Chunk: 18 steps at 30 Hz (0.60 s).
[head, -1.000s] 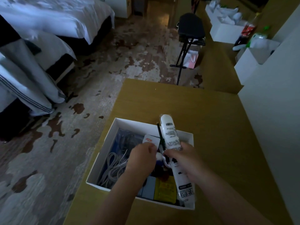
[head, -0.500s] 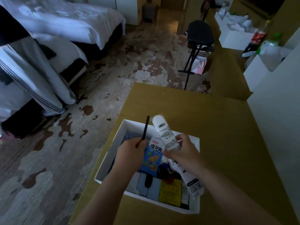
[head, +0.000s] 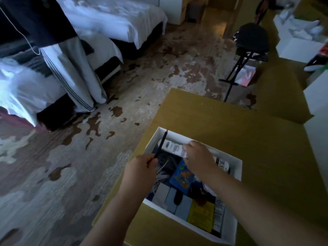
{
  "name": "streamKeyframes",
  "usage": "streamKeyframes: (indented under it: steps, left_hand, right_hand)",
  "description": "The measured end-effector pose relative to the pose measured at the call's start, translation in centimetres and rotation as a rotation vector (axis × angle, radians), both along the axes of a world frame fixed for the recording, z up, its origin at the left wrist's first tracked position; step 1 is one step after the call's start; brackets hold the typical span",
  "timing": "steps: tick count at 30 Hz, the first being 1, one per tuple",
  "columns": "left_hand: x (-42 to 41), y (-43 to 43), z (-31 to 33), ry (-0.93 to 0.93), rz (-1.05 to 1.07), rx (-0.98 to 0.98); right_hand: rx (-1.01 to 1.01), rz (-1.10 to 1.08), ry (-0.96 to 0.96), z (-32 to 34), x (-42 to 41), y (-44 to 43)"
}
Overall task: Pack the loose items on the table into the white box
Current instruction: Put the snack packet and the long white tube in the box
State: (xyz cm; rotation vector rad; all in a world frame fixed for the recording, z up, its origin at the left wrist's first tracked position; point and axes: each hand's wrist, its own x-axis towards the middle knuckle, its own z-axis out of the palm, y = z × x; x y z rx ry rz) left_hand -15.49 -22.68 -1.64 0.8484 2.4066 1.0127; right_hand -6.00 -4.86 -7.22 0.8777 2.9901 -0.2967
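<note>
The white box sits on the yellow-brown table, packed with several items. My left hand grips a dark pencil that slants up over the box's far left corner. My right hand presses on a white tube lying flat along the box's far wall. Inside lie a blue packet, white cables, grey boxes and a yellow packet.
Patterned carpet spreads left of the table, with beds beyond. A black folding stool stands behind the table. White boxes and a bottle sit on the surface at far right, near a white wall.
The white tube went from standing tilted in my right hand to lying flat along the box's far wall. The blue packet dropped into the box. My left hand keeps the pencil.
</note>
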Motion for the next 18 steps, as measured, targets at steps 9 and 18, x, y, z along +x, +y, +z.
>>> streamKeyframes:
  steps: [9,18]
  left_hand:
    - [0.2,0.5,0.0,0.062,-0.060,-0.025]
    - [1.4,3.3,2.6,0.078,-0.243,0.025]
  right_hand:
    - [-0.083,-0.047,-0.032,-3.0,0.8,0.0]
    - [0.004,-0.324,0.627,-0.7,8.3,0.2]
